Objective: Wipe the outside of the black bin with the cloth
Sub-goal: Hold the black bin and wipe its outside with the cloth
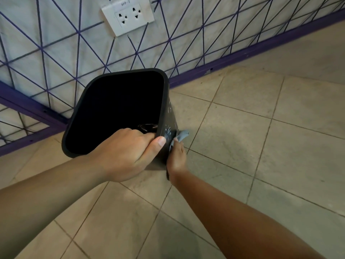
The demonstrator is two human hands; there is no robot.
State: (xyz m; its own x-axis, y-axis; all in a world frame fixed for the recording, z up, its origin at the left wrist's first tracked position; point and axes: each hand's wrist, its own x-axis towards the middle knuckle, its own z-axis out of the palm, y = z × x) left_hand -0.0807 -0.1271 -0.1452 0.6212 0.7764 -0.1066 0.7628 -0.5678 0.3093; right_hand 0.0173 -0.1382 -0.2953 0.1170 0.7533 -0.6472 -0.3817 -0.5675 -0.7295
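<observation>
My left hand [123, 156] grips the rim of the black square plastic bin [115, 109], fingers curled over it; my right hand [176, 157] pinches the grey-blue cloth [182, 136] against the right wall (smears remain there), so wiping looks mid-way.

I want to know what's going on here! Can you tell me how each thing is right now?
black bin: tilted, open top, held at the rim
left hand: grips the bin's rim, thumb outside
right hand: holds the cloth against the bin's outer side
cloth: bunched, grey-blue, pressed on the bin
wall socket: nothing plugged in
</observation>
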